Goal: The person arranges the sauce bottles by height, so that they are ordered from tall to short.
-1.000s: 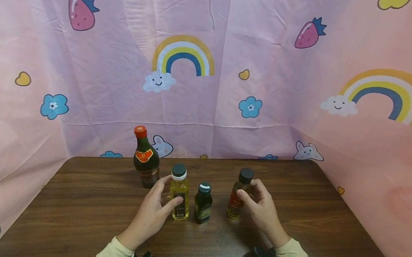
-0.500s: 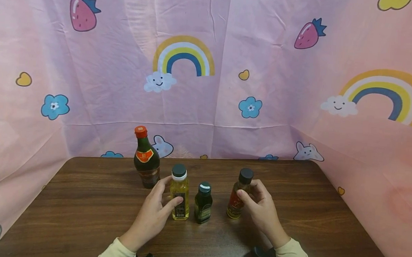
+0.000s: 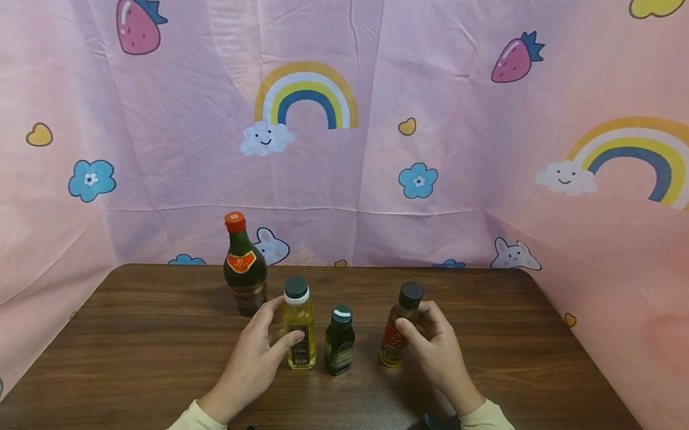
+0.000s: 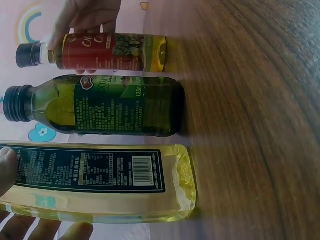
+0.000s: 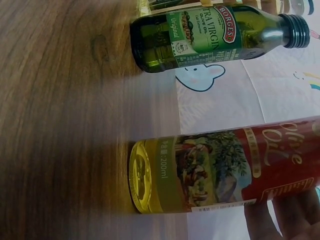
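Head view, lower centre: the left hand (image 3: 250,359) grips a yellow bottle (image 3: 300,320), the right hand (image 3: 439,350) a red-labelled bottle (image 3: 392,339). Left wrist view, lower centre: a barcode (image 4: 142,171). Right wrist view: "BORGES" on a green bottle (image 5: 207,40) at top, "Olive Oil" on the red-labelled bottle, right.

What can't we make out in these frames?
Head: left hand, fingertips other than the thumb hidden behind the yellow oil bottle.
Head: red-capped bottle, label lettering too small to read.
Left wrist: yellow oil bottle, cap cut off by the left edge.
Right wrist: red-label bottle, cap cut off by the right edge.
Right wrist: yellow oil bottle, mostly hidden by the green bottle and the top edge.
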Demonstrator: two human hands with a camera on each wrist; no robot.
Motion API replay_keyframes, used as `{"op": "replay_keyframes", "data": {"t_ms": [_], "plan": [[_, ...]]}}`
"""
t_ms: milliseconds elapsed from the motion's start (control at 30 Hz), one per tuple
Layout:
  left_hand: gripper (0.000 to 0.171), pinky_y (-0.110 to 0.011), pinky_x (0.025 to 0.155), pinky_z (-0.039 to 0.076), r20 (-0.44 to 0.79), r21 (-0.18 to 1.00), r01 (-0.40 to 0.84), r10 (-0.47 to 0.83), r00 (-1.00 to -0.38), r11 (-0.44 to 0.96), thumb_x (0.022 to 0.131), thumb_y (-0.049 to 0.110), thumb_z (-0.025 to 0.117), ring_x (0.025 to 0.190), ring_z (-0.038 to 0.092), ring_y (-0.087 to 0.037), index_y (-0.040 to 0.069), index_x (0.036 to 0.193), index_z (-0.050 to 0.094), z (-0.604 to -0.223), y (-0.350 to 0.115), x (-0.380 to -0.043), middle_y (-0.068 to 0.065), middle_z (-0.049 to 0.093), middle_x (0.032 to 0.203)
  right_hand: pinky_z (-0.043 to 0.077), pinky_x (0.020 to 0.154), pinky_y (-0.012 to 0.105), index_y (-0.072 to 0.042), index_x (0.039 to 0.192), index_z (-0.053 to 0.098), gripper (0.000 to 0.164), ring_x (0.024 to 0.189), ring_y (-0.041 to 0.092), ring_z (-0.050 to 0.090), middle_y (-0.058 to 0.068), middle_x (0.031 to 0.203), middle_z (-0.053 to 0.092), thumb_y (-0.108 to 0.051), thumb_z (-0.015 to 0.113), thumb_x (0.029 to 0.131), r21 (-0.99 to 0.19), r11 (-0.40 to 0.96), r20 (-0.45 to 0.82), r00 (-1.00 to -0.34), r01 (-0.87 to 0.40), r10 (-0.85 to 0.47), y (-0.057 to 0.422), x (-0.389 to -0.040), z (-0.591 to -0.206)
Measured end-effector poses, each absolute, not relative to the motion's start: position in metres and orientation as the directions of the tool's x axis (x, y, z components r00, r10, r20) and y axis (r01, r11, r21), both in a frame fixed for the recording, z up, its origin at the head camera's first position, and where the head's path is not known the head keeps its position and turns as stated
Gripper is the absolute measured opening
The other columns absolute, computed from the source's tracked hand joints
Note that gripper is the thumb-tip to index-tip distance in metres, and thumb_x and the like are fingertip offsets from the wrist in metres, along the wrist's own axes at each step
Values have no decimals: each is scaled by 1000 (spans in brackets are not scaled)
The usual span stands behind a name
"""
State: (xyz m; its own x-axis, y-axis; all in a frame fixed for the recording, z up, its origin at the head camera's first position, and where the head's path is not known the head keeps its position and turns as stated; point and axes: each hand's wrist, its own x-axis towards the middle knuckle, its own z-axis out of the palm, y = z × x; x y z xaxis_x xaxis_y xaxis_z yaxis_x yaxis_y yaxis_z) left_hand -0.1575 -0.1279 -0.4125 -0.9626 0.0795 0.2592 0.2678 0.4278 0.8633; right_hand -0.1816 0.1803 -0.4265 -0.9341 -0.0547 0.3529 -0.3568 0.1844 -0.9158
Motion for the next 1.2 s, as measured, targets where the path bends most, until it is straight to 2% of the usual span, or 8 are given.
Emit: {"op": "replay_keyframes", "data": {"t_ms": [200,767,1200], "plan": [[65,-58,102,52,262,868,264,65,-963,421,97,23,73,140,48,-38,6,152,42,-413,-130,-155,-19,51,149,52,99,23,-2,114,60,18,112,9,67,7,115,69,-6,69,99,-911,178,369,-928,-372,-52,180,-182,-427],[66,-53,101,54,290,858,285,53,-955,429,97,20,74,139,50,-36,6,152,42,-409,-137,-155,-17,51,148,51,99,22,-1,115,59,18,112,11,66,9,115,68,-5,69,99,-911,176,369,-928,-373,-59,180,-183,-427],[64,-61,102,51,305,848,295,50,-951,441,97,23,73,141,47,-38,5,151,43,-406,-146,-157,-19,50,150,51,100,21,-3,117,59,20,113,11,66,9,117,68,-6,69,99,-914,185,355,-932,-362,-70,180,-182,-427]]}}
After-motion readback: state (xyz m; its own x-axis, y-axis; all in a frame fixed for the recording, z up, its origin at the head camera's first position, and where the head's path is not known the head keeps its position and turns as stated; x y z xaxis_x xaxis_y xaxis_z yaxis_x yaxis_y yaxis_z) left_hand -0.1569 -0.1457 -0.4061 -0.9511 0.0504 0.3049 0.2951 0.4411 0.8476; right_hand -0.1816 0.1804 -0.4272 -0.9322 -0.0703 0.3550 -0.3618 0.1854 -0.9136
